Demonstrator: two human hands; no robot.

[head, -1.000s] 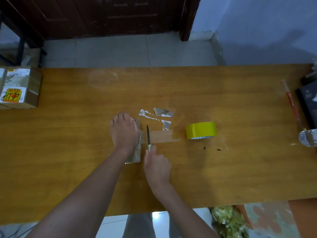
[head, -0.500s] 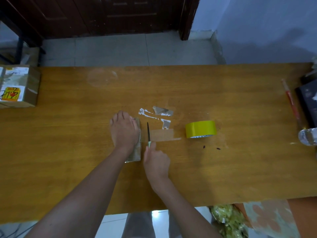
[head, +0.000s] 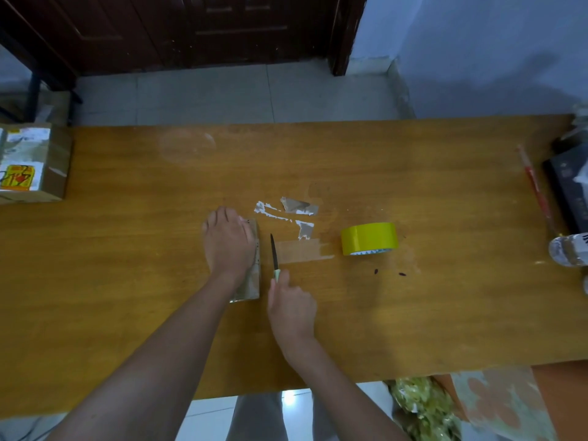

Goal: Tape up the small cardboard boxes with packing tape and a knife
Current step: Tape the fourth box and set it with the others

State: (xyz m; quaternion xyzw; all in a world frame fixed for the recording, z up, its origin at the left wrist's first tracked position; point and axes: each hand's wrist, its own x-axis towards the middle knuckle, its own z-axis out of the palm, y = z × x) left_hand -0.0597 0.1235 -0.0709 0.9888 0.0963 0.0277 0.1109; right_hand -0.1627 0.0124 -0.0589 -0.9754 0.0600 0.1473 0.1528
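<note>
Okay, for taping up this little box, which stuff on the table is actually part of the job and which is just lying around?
Part of the job:
small box, pressed flat by the left hand
knife, held by the right hand
tape strip stuck to the table
yellow tape roll

Lying about:
labelled box
torn scraps
red stick
bottle

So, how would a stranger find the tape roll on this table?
Start at the wooden table and find the right hand holding the knife. Right of the blade stands the tape roll. It is the only bright yellow ring there.
</note>
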